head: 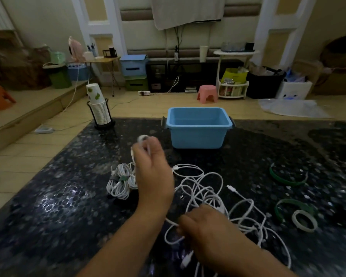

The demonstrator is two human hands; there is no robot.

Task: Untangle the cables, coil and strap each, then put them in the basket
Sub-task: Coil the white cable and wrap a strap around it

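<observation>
nearest the camera, the right hand [206, 226] lies low over the near edge of the tangled white cables [212, 194], fingers curled round a strand; motion blur hides how tightly. just left and farther off, the left hand [152, 162] is raised above the dark speckled table [48, 206], fingers bent and pinching a small white loop of cable [143, 138] at its fingertips. two coiled and strapped cable bundles [119, 182] lie on the table left of that hand. the loose tangle spreads right of centre, with one plug end [232, 188] pointing far left. green straps [286, 176] and a pale strap ring [304, 220] lie at the right. the blue basket [198, 134] stands at the far middle, and a stack of paper cups [99, 108] at far left
</observation>
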